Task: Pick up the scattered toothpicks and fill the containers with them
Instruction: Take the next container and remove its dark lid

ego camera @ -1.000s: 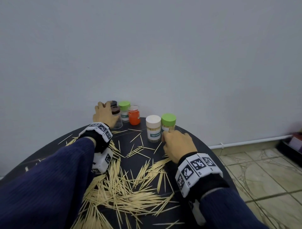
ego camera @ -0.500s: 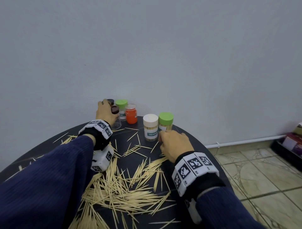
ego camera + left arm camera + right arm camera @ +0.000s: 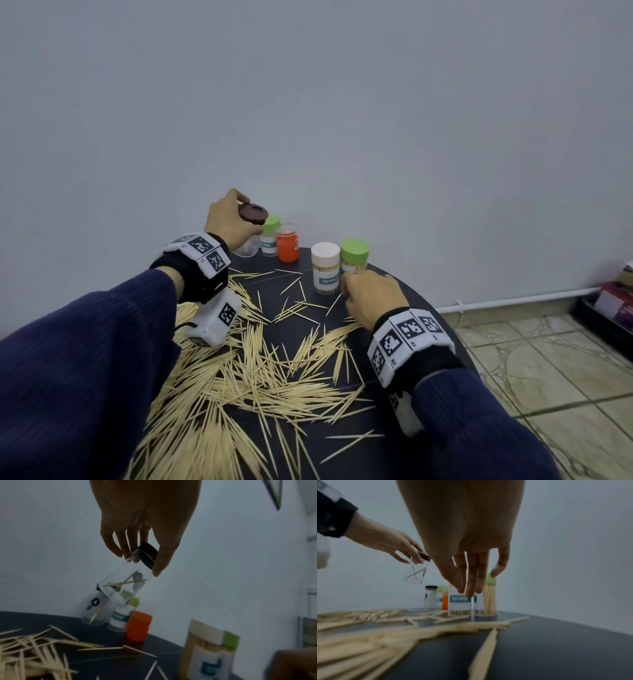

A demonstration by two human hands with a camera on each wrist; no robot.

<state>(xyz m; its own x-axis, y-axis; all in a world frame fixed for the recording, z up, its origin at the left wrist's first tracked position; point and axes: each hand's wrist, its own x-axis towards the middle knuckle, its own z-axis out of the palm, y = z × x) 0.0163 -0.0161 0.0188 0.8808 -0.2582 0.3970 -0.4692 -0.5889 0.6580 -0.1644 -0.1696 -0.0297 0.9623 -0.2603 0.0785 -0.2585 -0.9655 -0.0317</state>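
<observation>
My left hand (image 3: 229,222) grips a clear container by its dark brown lid (image 3: 253,212) and holds it tilted in the air above the back row. A few toothpicks lie inside the container (image 3: 123,580). My right hand (image 3: 370,294) hovers with straight fingers (image 3: 471,588) pointing down, just in front of the white-lidded container (image 3: 325,270) and the green-lidded one (image 3: 354,260), both packed with toothpicks. It holds nothing that I can see. Loose toothpicks (image 3: 260,370) cover the dark round table (image 3: 356,423).
At the back by the wall stand a small green-lidded container (image 3: 270,236), an orange one (image 3: 287,245) and another clear dark-lidded one (image 3: 430,596). The table's edge curves close on the right, with tiled floor (image 3: 548,359) and boxes (image 3: 613,305) beyond.
My left hand has lifted the dark-lidded clear container off the table and tilted it. The right hand has stayed by the two full containers.
</observation>
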